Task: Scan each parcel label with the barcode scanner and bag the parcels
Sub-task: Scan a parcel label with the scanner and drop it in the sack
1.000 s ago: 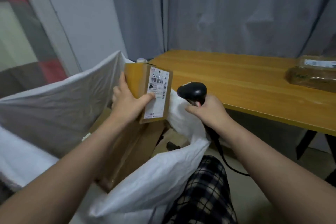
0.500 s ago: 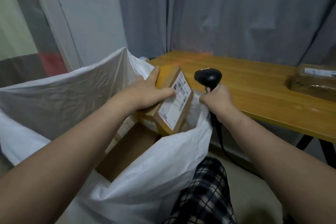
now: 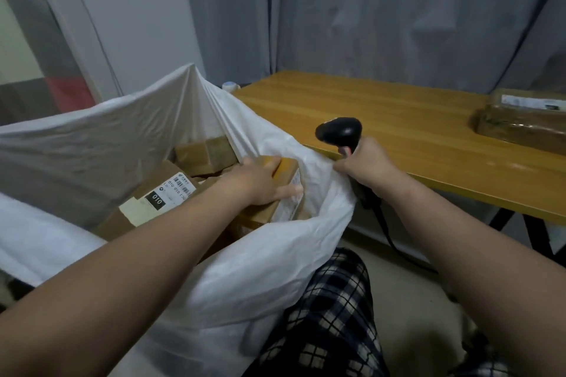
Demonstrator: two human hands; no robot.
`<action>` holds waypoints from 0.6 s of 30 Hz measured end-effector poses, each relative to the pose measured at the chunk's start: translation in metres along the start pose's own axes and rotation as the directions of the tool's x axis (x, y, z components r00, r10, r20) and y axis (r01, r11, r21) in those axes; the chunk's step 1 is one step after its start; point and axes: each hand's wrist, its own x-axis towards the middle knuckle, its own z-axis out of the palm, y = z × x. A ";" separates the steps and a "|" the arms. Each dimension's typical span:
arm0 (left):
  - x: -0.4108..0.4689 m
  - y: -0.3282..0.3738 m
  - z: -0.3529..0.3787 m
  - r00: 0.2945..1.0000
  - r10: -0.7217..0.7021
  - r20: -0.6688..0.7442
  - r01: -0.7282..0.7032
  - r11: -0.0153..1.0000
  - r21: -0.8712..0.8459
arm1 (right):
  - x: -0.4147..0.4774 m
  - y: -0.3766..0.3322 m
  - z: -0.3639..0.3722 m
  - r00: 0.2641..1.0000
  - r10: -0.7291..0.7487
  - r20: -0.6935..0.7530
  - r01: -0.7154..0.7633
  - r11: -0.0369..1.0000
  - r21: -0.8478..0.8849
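The big white bag [image 3: 260, 254] fills the near left, its mouth open, and it already has several parcels in it: a large labelled box [image 3: 165, 190] lying flat and smaller brown boxes [image 3: 205, 151] at the far side. The wooden table [image 3: 398, 119] to the right carries one wrapped parcel [image 3: 520, 122] at its far right, so by my judgement at least that one is left to scan and bag. The left hand [image 3: 260, 180] grips a small labelled parcel [image 3: 288, 168], fingers over its top and thumb on the label face, just inside the bag's right rim; it is not yet let go. The right hand [image 3: 364, 168] is curled round the handle of the barcode scanner [image 3: 340, 130], at the table's near edge; its fingertips may also pinch the bag rim, which the view leaves unclear.
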 end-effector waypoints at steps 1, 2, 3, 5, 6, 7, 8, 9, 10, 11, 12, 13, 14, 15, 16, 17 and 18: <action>0.004 0.005 -0.005 0.997 0.015 -0.071 -0.014 1.000 0.017 | 0.001 0.005 -0.006 1.000 0.007 -0.016 -0.007 1.000 0.027; 0.008 0.011 -0.012 0.984 0.038 -0.173 -0.033 0.999 0.028 | 0.002 0.009 -0.014 0.999 0.020 -0.035 -0.018 0.998 0.056; 0.013 0.019 -0.019 0.959 0.073 -0.274 -0.066 0.997 0.034 | 0.002 0.014 -0.022 0.998 0.018 -0.056 -0.013 0.997 0.079; 0.021 0.044 -0.032 0.904 0.165 -0.394 -0.157 0.986 0.052 | 0.004 0.023 -0.040 0.994 0.012 -0.105 0.000 0.994 0.107; 0.026 0.060 -0.037 0.883 0.214 -0.418 -0.203 0.977 0.073 | 0.007 0.030 -0.052 0.990 0.021 -0.140 -0.005 0.994 0.111; 0.031 0.076 -0.040 0.863 0.265 -0.430 -0.246 0.964 0.100 | 0.009 0.037 -0.063 0.985 0.034 -0.168 -0.015 0.993 0.117; 0.036 0.095 -0.043 0.843 0.312 -0.438 -0.286 0.950 0.126 | 0.011 0.044 -0.076 0.980 0.047 -0.193 -0.022 0.992 0.128; 0.041 0.113 -0.046 0.825 0.352 -0.443 -0.322 0.936 0.143 | 0.013 0.051 -0.089 0.973 0.061 -0.221 -0.030 0.990 0.138; 0.047 0.133 -0.047 0.810 0.387 -0.441 -0.359 0.921 0.149 | 0.015 0.059 -0.103 0.964 0.079 -0.253 -0.042 0.988 0.147; 0.053 0.152 -0.048 0.795 0.422 -0.436 -0.398 0.905 0.151 | 0.015 0.067 -0.117 0.953 0.098 -0.288 -0.056 0.987 0.152; 0.059 0.172 -0.047 0.779 0.456 -0.431 -0.434 0.887 0.155 | 0.015 0.076 -0.130 0.941 0.114 -0.320 -0.066 0.985 0.158; 0.065 0.191 -0.046 0.762 0.490 -0.425 -0.469 0.869 0.160 | 0.015 0.085 -0.143 0.930 0.126 -0.345 -0.071 0.983 0.170; 0.071 0.211 -0.043 0.744 0.522 -0.418 -0.504 0.848 0.162 | 0.014 0.095 -0.155 0.920 0.142 -0.365 -0.075 0.979 0.192; 0.078 0.229 -0.039 0.725 0.552 -0.412 -0.539 0.827 0.159 | 0.013 0.106 -0.166 0.908 0.159 -0.387 -0.080 0.974 0.214; 0.085 0.247 -0.036 0.708 0.577 -0.407 -0.573 0.806 0.146 | 0.012 0.116 -0.177 0.893 0.178 -0.413 -0.085 0.968 0.235; 0.092 0.264 -0.032 0.696 0.599 -0.396 -0.605 0.786 0.126 | 0.012 0.128 -0.188 0.874 0.205 -0.440 -0.097 0.962 0.255; 0.099 0.280 -0.028 0.688 0.620 -0.378 -0.633 0.767 0.107 | 0.012 0.138 -0.199 0.853 0.241 -0.464 -0.113 0.951 0.286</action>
